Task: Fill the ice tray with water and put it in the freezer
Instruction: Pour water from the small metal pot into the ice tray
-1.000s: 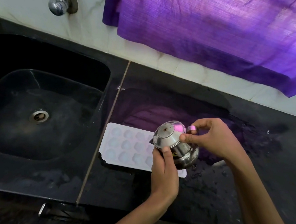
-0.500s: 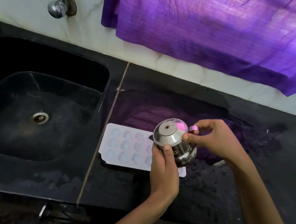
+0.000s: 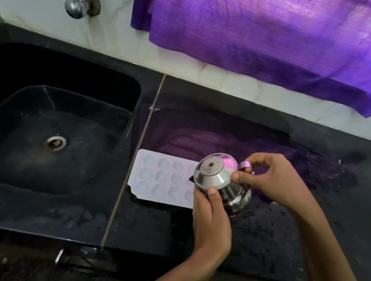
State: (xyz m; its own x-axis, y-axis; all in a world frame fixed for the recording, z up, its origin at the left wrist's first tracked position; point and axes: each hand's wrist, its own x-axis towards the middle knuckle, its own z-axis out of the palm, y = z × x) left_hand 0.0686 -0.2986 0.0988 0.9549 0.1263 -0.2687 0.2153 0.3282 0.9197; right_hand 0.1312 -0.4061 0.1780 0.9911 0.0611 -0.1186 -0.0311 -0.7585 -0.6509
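Observation:
A white ice tray (image 3: 158,176) lies flat on the black counter (image 3: 337,213), just right of the sink; its right end is hidden behind a small steel jug. The steel jug (image 3: 220,181) with a cone-shaped lid is held above the tray's right end. My left hand (image 3: 210,219) grips the jug's body from the near side, thumb up on its neck. My right hand (image 3: 265,176) pinches the lid's rim by the handle with thumb and fingers. Whether the tray's cells hold water cannot be told.
A black sink (image 3: 23,151) with a steel drain fills the left. A chrome tap (image 3: 76,4) sticks out of the white tiled wall above it. A purple curtain (image 3: 281,15) hangs over the wall at the right. Water drops speckle the counter near my hands.
Both hands keep their hold on the jug and lid. The jug has shifted slightly away from me; the tray lies where it was.

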